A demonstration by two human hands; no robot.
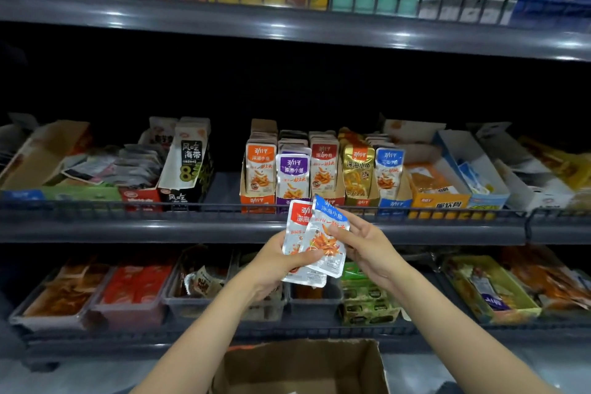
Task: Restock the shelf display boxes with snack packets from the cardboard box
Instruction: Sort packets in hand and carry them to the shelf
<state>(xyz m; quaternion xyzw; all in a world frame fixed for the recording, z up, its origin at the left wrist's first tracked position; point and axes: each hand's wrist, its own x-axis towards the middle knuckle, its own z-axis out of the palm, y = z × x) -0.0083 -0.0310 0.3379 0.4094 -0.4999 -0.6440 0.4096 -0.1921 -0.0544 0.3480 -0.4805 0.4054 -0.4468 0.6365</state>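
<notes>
Head view: left hand point(284, 261) grips red-topped fish snack packet point(297, 217), right hand point(364, 245) pinches blue-topped packet point(329, 230), fanned apart before the shelf's display boxes point(257, 201), above cardboard box point(303, 365), probably to sort flavours.

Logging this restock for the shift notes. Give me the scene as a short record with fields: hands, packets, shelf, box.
left hand: grips a red packet and a blue packet, blue overlapping in front
right hand: pinches the blue packet's right side
middle shelf: display boxes in orange, purple, red, gold and blue, packets standing upright
cardboard box: open, below the hands
</notes>
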